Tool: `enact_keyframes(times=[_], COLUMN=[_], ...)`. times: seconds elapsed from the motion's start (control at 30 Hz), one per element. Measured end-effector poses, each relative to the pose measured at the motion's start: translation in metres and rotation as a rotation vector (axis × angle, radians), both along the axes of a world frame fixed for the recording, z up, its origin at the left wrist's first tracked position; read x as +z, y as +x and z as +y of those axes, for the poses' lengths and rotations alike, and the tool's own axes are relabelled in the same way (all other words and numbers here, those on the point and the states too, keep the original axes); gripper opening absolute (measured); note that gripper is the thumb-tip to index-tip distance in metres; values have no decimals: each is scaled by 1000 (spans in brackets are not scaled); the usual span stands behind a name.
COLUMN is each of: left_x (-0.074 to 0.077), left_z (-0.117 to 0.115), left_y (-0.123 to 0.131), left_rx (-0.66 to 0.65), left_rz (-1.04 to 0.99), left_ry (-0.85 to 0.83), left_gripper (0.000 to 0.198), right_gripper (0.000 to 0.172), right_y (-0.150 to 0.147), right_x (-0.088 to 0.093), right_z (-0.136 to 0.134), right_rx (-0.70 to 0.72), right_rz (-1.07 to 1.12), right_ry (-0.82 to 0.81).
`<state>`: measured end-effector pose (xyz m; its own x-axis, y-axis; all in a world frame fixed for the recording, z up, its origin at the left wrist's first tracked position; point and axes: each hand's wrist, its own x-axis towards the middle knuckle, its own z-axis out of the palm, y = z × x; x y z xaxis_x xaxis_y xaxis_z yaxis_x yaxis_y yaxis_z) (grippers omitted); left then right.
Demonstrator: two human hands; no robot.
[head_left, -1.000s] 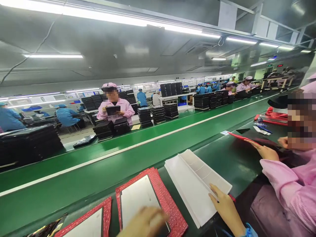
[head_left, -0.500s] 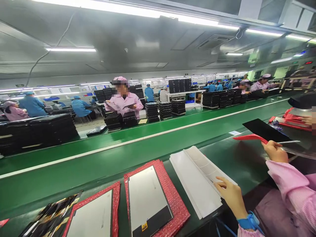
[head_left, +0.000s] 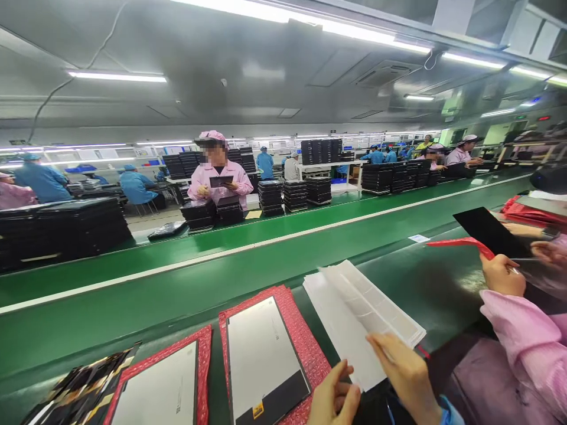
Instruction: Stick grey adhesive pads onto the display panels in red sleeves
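Observation:
My right hand (head_left: 405, 369), a blue band at its wrist, is closed at the fingertips on the near end of a thin translucent strip (head_left: 348, 295). The strip lifts at a slant off a sheet stack of white paper (head_left: 325, 307). Low in the view, my left hand (head_left: 335, 396) has its fingers curled but apart, and nothing shows between them. It is close to the near edge of the paper and overlaps the corner of a red bubble-wrap bag (head_left: 305, 333). On that bag lies a display panel (head_left: 259, 336), silver-backed with a black band and an orange tab.
A second silver panel (head_left: 159, 383) on red wrap lies left, beside a pile of dark flex strips (head_left: 84, 383). At right, a co-worker's hand (head_left: 502, 274) holds red wrap near a black panel (head_left: 489, 233). The green conveyor (head_left: 248, 260) runs behind; black stacks (head_left: 270, 198) stand across it.
My left hand has come into view from below. My right hand has moved left and toward me, drawing the strip up off the sheets. The co-worker's black panel has shifted right.

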<state>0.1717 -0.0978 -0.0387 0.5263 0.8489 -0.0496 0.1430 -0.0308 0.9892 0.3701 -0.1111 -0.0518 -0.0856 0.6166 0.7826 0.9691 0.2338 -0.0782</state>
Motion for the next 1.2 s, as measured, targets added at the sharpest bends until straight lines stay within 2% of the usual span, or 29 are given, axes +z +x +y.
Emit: enact_keyframes(times=[0.07,0.13,0.2,0.3,0.37,0.5,0.63,0.77,0.93,1.2], left_x=[-15,-24,-25,-22,-22,-31,-38,-36,-34,-36], left_z=[15,26,33,37,37,38,38,36,34,30], left_y=[17,28,33,35,36,41,47,50,52,54], left_rx=[36,12,-24,21,53,34,-8,9,64,76], left_rz=[-28,-5,43,117,143,120,50,4,-33,-53], left_ry=[-75,-110,-75,22,36,-36,-72,-69,-33,78], left_gripper=[59,64,66,65,66,74,77,77,77,69], right_gripper=[32,28,26,39,39,26,23,23,22,26], right_y=[-16,-26,-30,-27,-24,-24,-32,-35,-34,-35], right_x=[-15,-28,-35,-35,-34,-42,-51,-49,-44,-36], right_z=[-5,-6,-8,-16,-24,-35,-33,-30,-29,-25], right_rx=[79,96,70,28,9,-7,12,-4,-18,1], right_rz=[-23,65,195,333,375,452,533,599,768,975], right_ry=[-95,-197,-302,-412,-420,-321,-281,-244,-357,-472])
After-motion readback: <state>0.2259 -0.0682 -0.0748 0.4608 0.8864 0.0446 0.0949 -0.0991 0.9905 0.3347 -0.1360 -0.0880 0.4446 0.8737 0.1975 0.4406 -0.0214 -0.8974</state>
